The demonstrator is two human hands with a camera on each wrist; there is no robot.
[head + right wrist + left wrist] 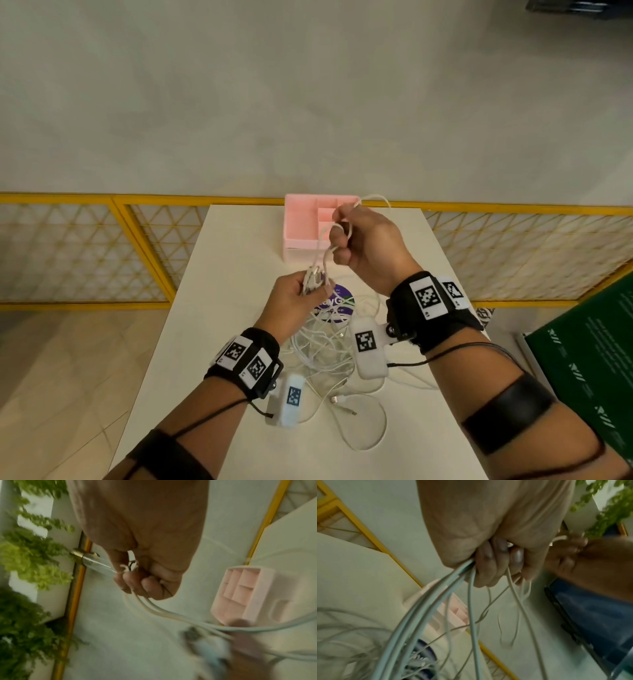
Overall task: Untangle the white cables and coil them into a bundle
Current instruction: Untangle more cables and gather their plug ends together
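A tangle of white cables (325, 346) lies on the white table (212, 308), with loose plug ends near the front. My left hand (301, 294) is raised above the table and grips a bunch of cable strands and plugs (436, 601). My right hand (356, 236) is higher and farther back, its fingers curled round looped strands (154, 608) that run down to the left hand. One loop arcs above the right hand's knuckles. In the left wrist view my fingers (489, 561) close round several strands.
A pink compartment organizer (301, 222) stands at the table's far edge, just behind my right hand. A round purple sticker (339, 301) lies under the tangle. A yellow mesh railing (85, 246) runs behind the table. A green board (589, 377) leans at the right.
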